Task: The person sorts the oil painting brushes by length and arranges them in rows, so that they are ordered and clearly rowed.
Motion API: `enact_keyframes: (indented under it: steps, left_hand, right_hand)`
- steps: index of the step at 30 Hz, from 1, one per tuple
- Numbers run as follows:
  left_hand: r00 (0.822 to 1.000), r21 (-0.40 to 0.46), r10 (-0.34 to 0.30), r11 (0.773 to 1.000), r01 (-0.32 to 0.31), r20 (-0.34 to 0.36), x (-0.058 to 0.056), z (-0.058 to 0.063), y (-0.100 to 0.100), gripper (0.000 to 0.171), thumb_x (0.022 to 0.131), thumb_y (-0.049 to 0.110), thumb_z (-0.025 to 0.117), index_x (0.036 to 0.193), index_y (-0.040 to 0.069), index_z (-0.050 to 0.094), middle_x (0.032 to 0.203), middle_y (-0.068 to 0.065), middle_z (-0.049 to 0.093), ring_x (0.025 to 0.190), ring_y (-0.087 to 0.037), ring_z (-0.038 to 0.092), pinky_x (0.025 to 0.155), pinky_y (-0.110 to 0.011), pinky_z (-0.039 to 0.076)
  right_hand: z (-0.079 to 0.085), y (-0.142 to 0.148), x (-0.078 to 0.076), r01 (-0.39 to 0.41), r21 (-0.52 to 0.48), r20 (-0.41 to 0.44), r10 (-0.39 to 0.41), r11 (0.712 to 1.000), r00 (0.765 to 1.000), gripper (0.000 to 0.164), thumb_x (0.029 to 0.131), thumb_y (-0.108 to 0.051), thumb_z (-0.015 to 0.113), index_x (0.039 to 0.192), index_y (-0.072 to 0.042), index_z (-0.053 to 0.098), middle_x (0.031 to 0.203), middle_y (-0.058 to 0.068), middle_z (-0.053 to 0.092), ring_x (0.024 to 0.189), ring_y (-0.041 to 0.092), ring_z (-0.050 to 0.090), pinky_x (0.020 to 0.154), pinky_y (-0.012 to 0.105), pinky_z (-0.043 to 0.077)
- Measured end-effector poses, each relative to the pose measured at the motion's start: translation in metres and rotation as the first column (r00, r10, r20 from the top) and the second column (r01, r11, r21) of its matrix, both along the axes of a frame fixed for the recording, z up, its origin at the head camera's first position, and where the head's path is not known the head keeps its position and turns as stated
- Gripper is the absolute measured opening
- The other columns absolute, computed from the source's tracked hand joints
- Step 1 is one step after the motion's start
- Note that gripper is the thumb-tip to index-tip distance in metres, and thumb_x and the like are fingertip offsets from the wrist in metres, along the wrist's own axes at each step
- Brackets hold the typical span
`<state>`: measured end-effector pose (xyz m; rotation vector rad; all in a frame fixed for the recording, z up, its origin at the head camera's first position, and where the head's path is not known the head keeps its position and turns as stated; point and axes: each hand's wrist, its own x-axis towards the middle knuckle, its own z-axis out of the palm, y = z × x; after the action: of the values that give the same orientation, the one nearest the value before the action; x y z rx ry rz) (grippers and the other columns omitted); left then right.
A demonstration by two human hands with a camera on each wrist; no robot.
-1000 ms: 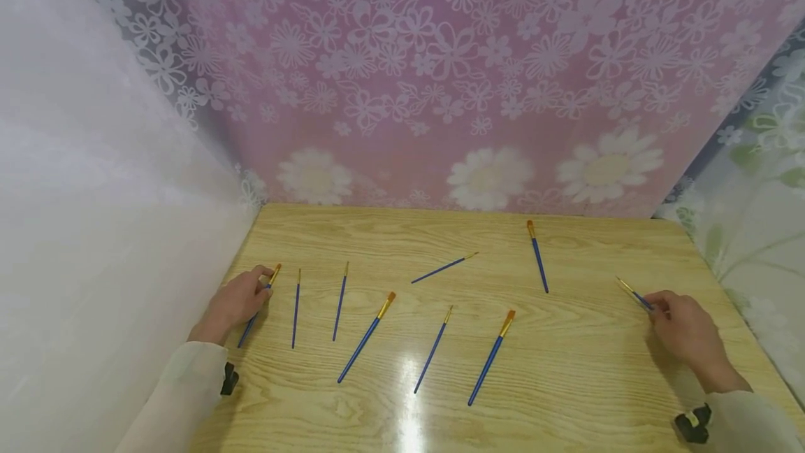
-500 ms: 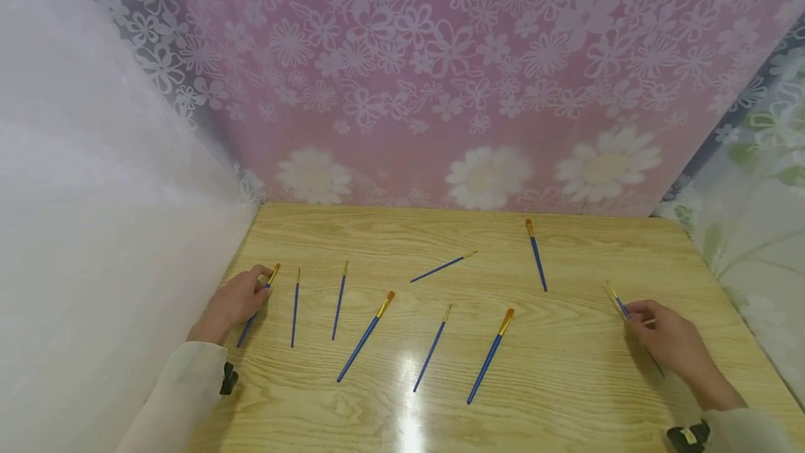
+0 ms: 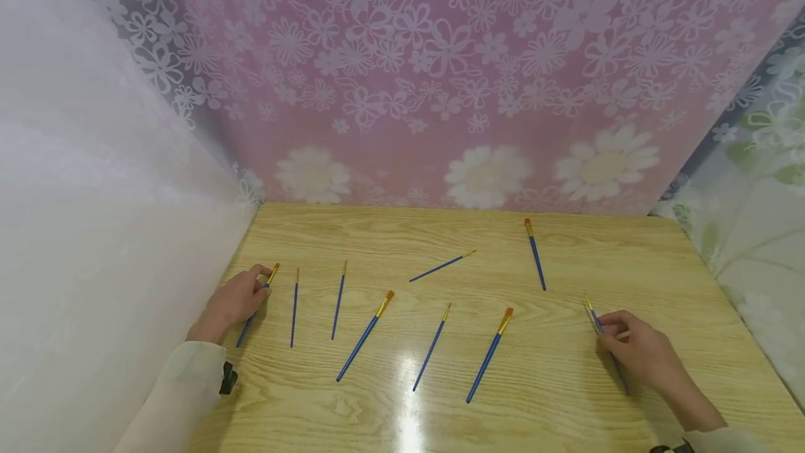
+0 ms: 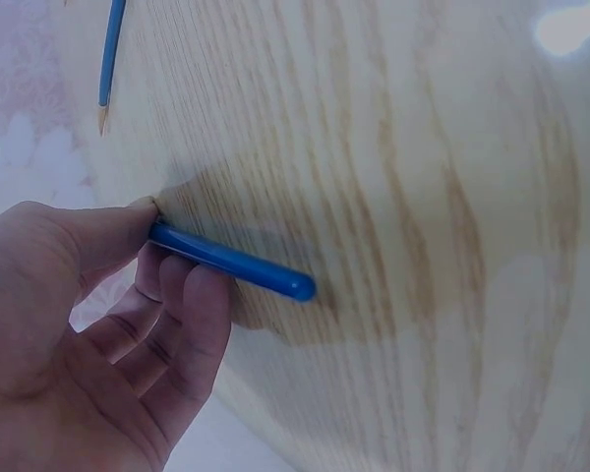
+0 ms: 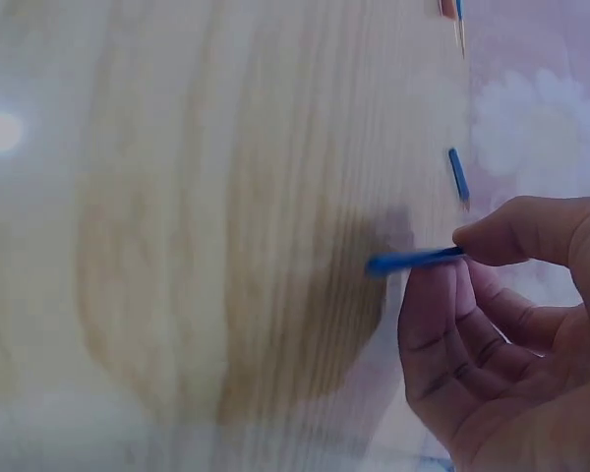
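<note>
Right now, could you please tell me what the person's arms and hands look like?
The left sleeve and right sleeve are long and pale off-white. A small black device sits by the left one; another, partly cut off, by the right. The left hand and right hand are ungloved.

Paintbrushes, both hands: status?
Left hand pinches leftmost brush. Right hand pinches rightmost brush. Seven more brushes lie on table; nothing seen blocking either hand.
</note>
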<state>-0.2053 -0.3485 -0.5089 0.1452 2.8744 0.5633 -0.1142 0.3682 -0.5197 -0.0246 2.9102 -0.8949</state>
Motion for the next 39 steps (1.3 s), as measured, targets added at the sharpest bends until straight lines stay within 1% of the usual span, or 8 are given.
enact_keyframes:
  steps: [2,5,8,12,19,26,31,39]
  left_hand:
    - [1.0,0.001,-0.002,1.0,0.002,-0.001,0.001,0.001,0.0,0.046,0.11,0.013,0.063,0.151,-0.004,0.052,0.118,-0.025,0.075,0.093,-0.03,0.072,0.076,-0.05,0.059]
    - [1.0,0.003,-0.002,1.0,0.002,-0.006,0.001,0.001,0.001,0.045,0.11,0.012,0.063,0.15,-0.005,0.052,0.118,-0.025,0.075,0.093,-0.03,0.072,0.077,-0.05,0.059]
    - [1.0,0.003,0.002,1.0,-0.002,-0.007,0.001,0.001,0.001,0.045,0.11,0.012,0.063,0.15,-0.004,0.053,0.118,-0.025,0.075,0.093,-0.03,0.073,0.078,-0.05,0.059]
    - [1.0,0.005,0.002,1.0,-0.002,-0.007,0.001,0.001,0.001,0.045,0.11,0.012,0.063,0.151,-0.004,0.052,0.117,-0.024,0.075,0.091,-0.029,0.072,0.076,-0.049,0.059]
    - [1.0,0.007,-0.006,1.0,0.006,-0.008,0.001,0.002,0.002,0.045,0.11,0.012,0.063,0.15,-0.005,0.052,0.117,-0.024,0.076,0.089,-0.027,0.071,0.074,-0.047,0.058]
    - [1.0,0.011,-0.007,1.0,0.007,-0.007,0.002,0.004,0.003,0.045,0.11,0.012,0.063,0.15,-0.006,0.052,0.115,-0.023,0.076,0.086,-0.024,0.07,0.073,-0.046,0.057]
    - [1.0,0.011,-0.007,1.0,0.007,-0.008,0.003,0.005,0.004,0.045,0.11,0.012,0.063,0.15,-0.006,0.052,0.115,-0.023,0.076,0.087,-0.025,0.07,0.074,-0.046,0.058]
    - [1.0,0.009,-0.012,1.0,0.012,-0.004,0.0,0.0,0.0,0.046,0.11,0.012,0.063,0.151,-0.005,0.051,0.118,-0.025,0.075,0.09,-0.028,0.072,0.074,-0.047,0.058]
  right_hand:
    - [0.0,-0.005,0.002,0.003,-0.009,0.013,-0.003,1.0,1.0,0.035,0.105,-0.019,0.069,0.131,0.005,0.065,0.106,0.007,0.072,0.082,0.004,0.068,0.063,0.024,0.051]
    - [0.0,-0.012,0.004,0.002,-0.019,0.02,-0.001,1.0,1.0,0.035,0.106,-0.019,0.068,0.13,0.005,0.065,0.105,0.006,0.071,0.081,0.001,0.065,0.062,0.024,0.051]
    - [-0.001,-0.019,0.005,-0.007,-0.016,0.005,0.007,1.0,1.0,0.034,0.105,-0.018,0.07,0.129,0.006,0.066,0.104,0.005,0.072,0.081,0.002,0.066,0.062,0.023,0.051]
    - [-0.001,-0.029,0.006,-0.014,-0.013,-0.008,0.014,1.0,1.0,0.033,0.103,-0.016,0.071,0.128,0.005,0.067,0.101,0.003,0.071,0.078,0.0,0.064,0.061,0.023,0.049]
    - [0.001,-0.044,0.009,-0.022,-0.044,0.043,0.024,0.999,0.999,0.035,0.103,-0.017,0.067,0.129,0.007,0.066,0.097,0.001,0.07,0.069,0.001,0.058,0.056,0.024,0.046]
    - [0.0,-0.055,0.009,-0.028,-0.049,0.045,0.03,0.998,0.999,0.036,0.102,-0.014,0.066,0.13,0.008,0.066,0.092,0.0,0.07,0.061,0.004,0.055,0.053,0.024,0.043]
    - [-0.002,-0.06,0.008,-0.036,-0.029,0.021,0.037,0.999,0.999,0.035,0.102,-0.014,0.068,0.129,0.008,0.066,0.094,-0.001,0.07,0.065,0.002,0.057,0.054,0.024,0.043]
    - [-0.002,-0.068,0.008,-0.038,-0.029,-0.003,0.038,0.999,0.999,0.038,0.101,-0.013,0.07,0.131,0.01,0.063,0.09,-0.001,0.071,0.056,0.004,0.054,0.049,0.024,0.041]
